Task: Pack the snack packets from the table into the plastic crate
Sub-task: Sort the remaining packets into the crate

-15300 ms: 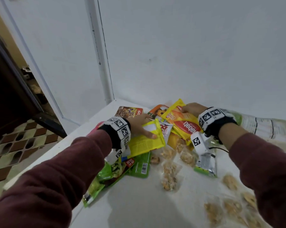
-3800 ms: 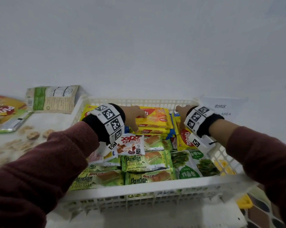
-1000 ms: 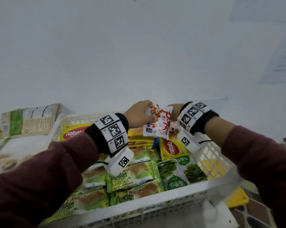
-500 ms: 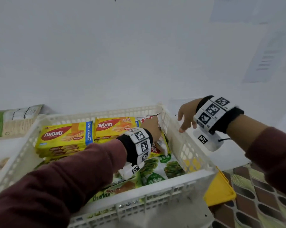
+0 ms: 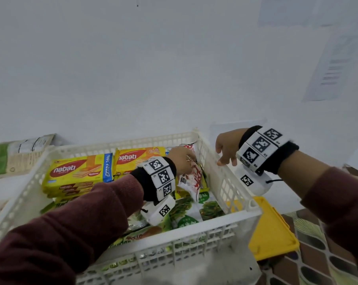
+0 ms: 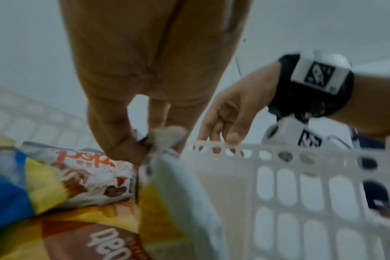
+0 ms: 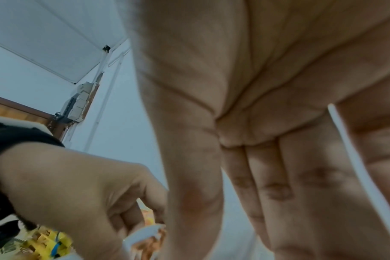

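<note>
Your left hand point(image 5: 181, 161) pinches a white snack packet point(image 5: 191, 177) upright inside the crate point(image 5: 231, 182), against its right wall; your right hand point(image 5: 227, 147), fingers relaxed, touches that rim.

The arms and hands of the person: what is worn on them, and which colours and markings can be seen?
Both arms wear dark maroon sleeves. On each wrist sits a black band carrying white blocks printed with black square code markers. Under each wrist hangs a white camera housing with one more marker; a thin black cable leaves the right one. The left hand and right hand are bare, with no gloves or rings visible.
</note>
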`<state>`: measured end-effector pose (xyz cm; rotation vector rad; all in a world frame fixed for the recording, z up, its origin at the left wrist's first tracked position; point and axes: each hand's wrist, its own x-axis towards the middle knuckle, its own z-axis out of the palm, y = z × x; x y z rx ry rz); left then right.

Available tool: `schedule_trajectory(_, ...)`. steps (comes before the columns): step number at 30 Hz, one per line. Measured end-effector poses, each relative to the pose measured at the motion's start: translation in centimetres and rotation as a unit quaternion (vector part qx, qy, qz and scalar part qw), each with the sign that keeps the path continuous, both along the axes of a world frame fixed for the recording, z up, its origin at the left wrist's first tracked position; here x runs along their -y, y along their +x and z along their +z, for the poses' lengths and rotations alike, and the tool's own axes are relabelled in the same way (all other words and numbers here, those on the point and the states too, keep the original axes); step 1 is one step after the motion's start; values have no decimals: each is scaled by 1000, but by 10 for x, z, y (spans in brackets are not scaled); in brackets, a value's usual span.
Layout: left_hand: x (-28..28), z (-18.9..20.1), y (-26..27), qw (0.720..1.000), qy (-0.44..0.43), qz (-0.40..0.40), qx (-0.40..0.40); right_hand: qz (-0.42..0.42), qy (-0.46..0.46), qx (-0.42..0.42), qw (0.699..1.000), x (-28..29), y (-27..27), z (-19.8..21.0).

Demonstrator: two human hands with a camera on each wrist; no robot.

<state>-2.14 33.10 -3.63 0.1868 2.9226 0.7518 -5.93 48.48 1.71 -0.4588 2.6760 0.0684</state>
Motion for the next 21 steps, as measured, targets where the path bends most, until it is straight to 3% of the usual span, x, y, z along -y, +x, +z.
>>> schedule_trajectory(3,3,-3,-5,993,61,103,-10,5,7,-6,1000,0,0,-1)
schedule_trajectory(5,2,-5,-4,993,58,105,-2,4,13,-6,1000,1,1,0)
schedule_trajectory(7,-1,-5,1,998,-45,35,35,5,13,-5,1000,2,3,1)
schedule_trajectory(9,-6,-4,9,982,-174,-23,72,6,13,-6,1000,3,4,2)
schedule_trajectory(12,-7,-5,23,947,-320,-39,1,4,19,-11,1000,4,6,2)
schedule_trajectory(14,-4,-3,22,926,-367,-76,-50,2,21,-17,1000,4,8,2)
schedule_trajectory(18,-3,2,6,874,-427,-230,-26,11,31,-37,999,5,11,2)
schedule_trajectory(21,-9,-1,-1,850,-458,-260,-36,21,41,-53,998,6,15,5)
